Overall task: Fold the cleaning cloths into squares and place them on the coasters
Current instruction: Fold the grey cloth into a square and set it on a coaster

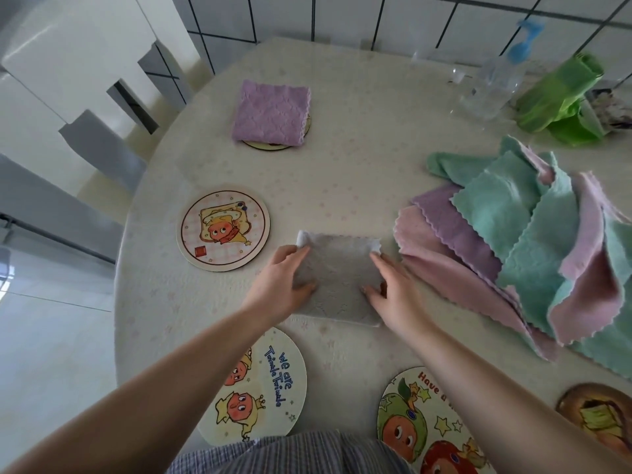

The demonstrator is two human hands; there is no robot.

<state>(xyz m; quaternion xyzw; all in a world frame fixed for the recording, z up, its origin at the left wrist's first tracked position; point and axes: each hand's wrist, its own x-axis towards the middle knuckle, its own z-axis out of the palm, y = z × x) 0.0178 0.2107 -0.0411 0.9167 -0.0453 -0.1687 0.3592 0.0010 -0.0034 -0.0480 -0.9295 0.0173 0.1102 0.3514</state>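
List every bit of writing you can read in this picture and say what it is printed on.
"we are Twinkle Twinkle": on the near left coaster, beside two cartoon figures.
"Have a": on the near middle coaster; the rest is hidden under the right forearm.
The small red stamp on the coaster with the toast cartoon is too small to read.
The cloths, the spray bottle and the brown coaster show no readable text.
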